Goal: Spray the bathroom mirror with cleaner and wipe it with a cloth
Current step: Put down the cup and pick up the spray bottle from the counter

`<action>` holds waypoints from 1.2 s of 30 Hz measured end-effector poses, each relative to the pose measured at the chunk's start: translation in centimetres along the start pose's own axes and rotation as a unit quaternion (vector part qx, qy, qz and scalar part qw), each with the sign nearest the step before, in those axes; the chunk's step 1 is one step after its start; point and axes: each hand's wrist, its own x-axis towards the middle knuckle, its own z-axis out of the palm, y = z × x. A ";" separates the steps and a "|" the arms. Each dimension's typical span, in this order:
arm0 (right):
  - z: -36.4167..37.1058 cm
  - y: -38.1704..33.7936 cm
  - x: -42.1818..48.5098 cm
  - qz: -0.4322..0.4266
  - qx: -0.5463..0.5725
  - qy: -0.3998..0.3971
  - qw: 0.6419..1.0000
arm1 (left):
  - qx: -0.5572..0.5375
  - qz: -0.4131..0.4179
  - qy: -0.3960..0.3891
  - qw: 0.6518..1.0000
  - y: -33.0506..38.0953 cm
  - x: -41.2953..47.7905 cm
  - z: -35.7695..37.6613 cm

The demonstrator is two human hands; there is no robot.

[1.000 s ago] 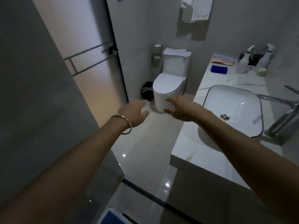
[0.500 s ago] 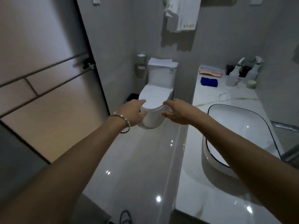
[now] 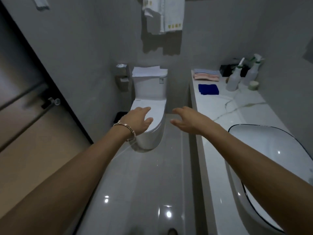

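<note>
Two white spray bottles (image 3: 234,78) (image 3: 252,72) stand at the far end of the marble counter (image 3: 220,116). A folded blue cloth (image 3: 208,89) lies on the counter in front of a stack of pink and blue towels (image 3: 206,75). My left hand (image 3: 138,121), with a bracelet at the wrist, is stretched forward over the floor, in front of the toilet, fingers relaxed and empty. My right hand (image 3: 186,120) reaches forward beside the counter's left edge, also empty with loose fingers. The mirror itself is not clearly in view; only a dark sliver (image 3: 308,51) shows on the right wall.
A white toilet (image 3: 150,92) stands straight ahead against the grey wall, a towel (image 3: 163,14) hanging above it. A white basin (image 3: 274,158) sits on the counter at right. A glass door with a rail (image 3: 33,102) is on the left. A small jar (image 3: 254,85) stands by the bottles.
The view has moved forward into the bathroom and turned toward the toilet. Both hands stay stretched out in front, now slightly wider apart, and the counter's far end is closer.
</note>
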 end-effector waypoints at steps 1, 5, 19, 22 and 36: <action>-0.5 0.9 1.6 0.002 -0.001 0.003 1.000 | 0.009 0.011 0.001 1.000 0.3 1.6 0.1; -2.5 4.6 8.8 -0.002 -0.003 0.025 1.000 | 0.043 0.024 0.021 0.999 0.8 8.9 -0.3; -9.3 15.4 23.4 0.034 0.021 0.085 0.996 | 0.059 0.111 0.038 0.991 6.7 32.4 -1.1; -9.9 18.7 25.5 0.089 0.028 0.089 0.992 | 0.060 0.148 0.017 0.987 8.0 36.8 0.1; -11.0 25.8 31.4 0.383 0.049 0.141 0.912 | -0.009 0.390 -0.058 0.919 12.7 56.7 3.0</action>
